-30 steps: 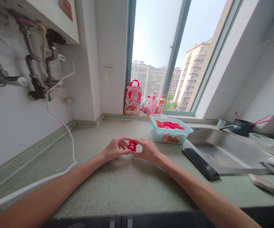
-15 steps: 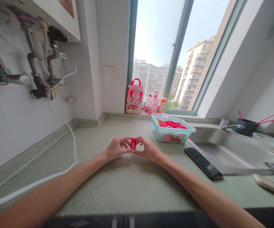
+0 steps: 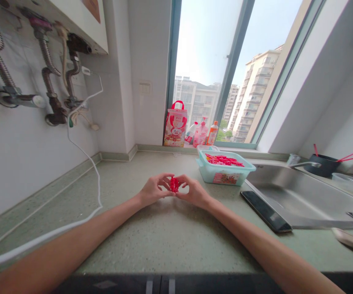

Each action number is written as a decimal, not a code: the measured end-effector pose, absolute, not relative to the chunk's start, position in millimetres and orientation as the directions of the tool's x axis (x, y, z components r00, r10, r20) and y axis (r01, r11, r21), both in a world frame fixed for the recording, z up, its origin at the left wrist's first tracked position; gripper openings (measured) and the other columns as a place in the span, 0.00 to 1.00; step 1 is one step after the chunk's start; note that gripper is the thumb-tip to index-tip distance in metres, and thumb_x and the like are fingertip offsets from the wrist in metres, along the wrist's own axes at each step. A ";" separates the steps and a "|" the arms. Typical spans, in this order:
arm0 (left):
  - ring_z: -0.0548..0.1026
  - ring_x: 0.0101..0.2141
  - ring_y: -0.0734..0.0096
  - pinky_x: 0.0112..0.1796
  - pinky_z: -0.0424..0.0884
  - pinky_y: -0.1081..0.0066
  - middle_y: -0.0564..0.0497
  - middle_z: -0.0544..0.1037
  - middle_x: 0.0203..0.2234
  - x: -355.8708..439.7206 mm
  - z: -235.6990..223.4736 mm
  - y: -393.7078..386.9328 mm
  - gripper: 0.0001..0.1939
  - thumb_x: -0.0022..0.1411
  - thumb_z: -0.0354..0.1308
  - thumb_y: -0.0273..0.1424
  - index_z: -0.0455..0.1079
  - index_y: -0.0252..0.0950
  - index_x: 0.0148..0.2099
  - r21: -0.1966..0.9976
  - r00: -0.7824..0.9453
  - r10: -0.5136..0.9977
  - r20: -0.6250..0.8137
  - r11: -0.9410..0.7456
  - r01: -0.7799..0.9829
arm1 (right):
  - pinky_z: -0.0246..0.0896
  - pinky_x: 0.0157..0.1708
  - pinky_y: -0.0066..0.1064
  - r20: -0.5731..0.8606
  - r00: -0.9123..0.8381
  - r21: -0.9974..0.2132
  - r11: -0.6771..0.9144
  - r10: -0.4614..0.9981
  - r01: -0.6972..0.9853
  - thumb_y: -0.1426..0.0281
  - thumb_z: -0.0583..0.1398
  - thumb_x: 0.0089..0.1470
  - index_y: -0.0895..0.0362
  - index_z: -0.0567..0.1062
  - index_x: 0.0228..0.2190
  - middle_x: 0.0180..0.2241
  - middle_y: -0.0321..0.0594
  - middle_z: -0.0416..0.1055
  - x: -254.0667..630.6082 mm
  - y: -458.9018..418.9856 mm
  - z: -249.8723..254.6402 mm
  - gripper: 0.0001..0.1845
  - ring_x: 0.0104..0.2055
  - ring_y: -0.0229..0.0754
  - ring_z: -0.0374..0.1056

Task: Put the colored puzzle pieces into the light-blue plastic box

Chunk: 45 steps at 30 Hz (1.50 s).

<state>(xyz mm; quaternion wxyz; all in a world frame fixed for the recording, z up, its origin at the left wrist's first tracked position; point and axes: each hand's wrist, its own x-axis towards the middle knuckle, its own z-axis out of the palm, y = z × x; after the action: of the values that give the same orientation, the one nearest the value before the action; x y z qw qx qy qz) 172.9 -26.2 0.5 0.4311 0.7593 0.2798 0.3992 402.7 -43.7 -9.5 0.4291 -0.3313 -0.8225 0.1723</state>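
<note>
Between my two hands is a small red openwork piece (image 3: 174,184), held just above the counter; it looks like plastic, but its kind is too small to make out. My left hand (image 3: 155,189) grips its left side with thumb below and fingers above. From the right, my right hand (image 3: 192,191) pinches it in the same way. The fingertips hide parts of its edges. Behind and to the right stands a pale turquoise tub (image 3: 222,173) heaped with many thin red pieces (image 3: 225,160).
A black phone (image 3: 266,211) lies beside the steel sink (image 3: 305,196). A white cable (image 3: 98,179) runs along the left of the green speckled counter (image 3: 152,249). On the sill stand a printed bag (image 3: 175,130) and several bottles (image 3: 200,134). A dark pot (image 3: 322,165) is behind the sink.
The view has shifted slightly, moving the scene a little to the right. More of the red piece shows between my fingertips, and it looks wider; both hands keep their grip.
</note>
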 end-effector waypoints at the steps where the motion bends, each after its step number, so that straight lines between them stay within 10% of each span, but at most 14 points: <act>1: 0.82 0.37 0.62 0.25 0.76 0.75 0.45 0.83 0.41 172.9 0.1 -25.7 0.40 0.49 0.78 0.39 0.70 0.36 0.62 0.884 0.523 0.771 0.362 -0.462 0.069 | 0.73 0.43 0.37 0.592 -0.409 -0.570 0.719 0.695 0.397 0.67 0.70 0.53 0.52 0.73 0.49 0.43 0.39 0.82 402.8 -43.6 -9.5 0.23 0.43 0.43 0.78; 18: 0.81 0.36 0.63 0.23 0.74 0.75 0.42 0.84 0.40 169.4 4.0 -14.9 0.35 0.49 0.77 0.40 0.77 0.32 0.58 0.932 0.452 0.831 0.325 -0.363 -0.004 | 0.74 0.47 0.40 0.682 -0.354 -0.454 0.751 0.639 0.480 0.61 0.74 0.54 0.50 0.74 0.56 0.50 0.44 0.81 408.7 -43.4 -4.2 0.30 0.45 0.45 0.78; 30: 0.81 0.45 0.58 0.27 0.73 0.76 0.41 0.82 0.51 171.8 9.3 -22.4 0.32 0.53 0.75 0.43 0.78 0.38 0.58 0.856 0.424 0.808 0.410 -0.501 0.126 | 0.76 0.47 0.41 0.591 -0.358 -0.686 0.684 0.723 0.249 0.60 0.71 0.57 0.48 0.71 0.57 0.51 0.43 0.81 402.5 -39.7 -11.2 0.29 0.53 0.48 0.78; 38: 0.82 0.46 0.56 0.37 0.81 0.66 0.40 0.83 0.50 166.6 11.5 -22.2 0.33 0.55 0.74 0.45 0.77 0.36 0.60 0.986 0.643 0.749 0.161 -0.156 -0.066 | 0.71 0.58 0.47 0.711 -0.480 -0.297 0.838 0.514 0.458 0.67 0.68 0.62 0.47 0.72 0.60 0.61 0.47 0.73 411.1 -47.1 3.4 0.26 0.60 0.50 0.71; 45: 0.81 0.44 0.59 0.34 0.80 0.70 0.39 0.82 0.50 166.8 4.9 -16.8 0.30 0.58 0.73 0.44 0.79 0.35 0.59 0.985 0.666 0.726 0.171 -0.133 -0.108 | 0.73 0.56 0.44 0.728 -0.499 -0.230 0.854 0.469 0.467 0.67 0.68 0.63 0.48 0.70 0.63 0.56 0.47 0.77 408.7 -50.5 5.0 0.29 0.56 0.49 0.74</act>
<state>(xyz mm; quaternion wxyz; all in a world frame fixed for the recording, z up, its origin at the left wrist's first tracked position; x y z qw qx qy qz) 166.8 -16.8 4.9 0.6169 0.6725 0.2300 0.3380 408.7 -50.5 5.0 0.4209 -0.2704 -0.8659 0.0012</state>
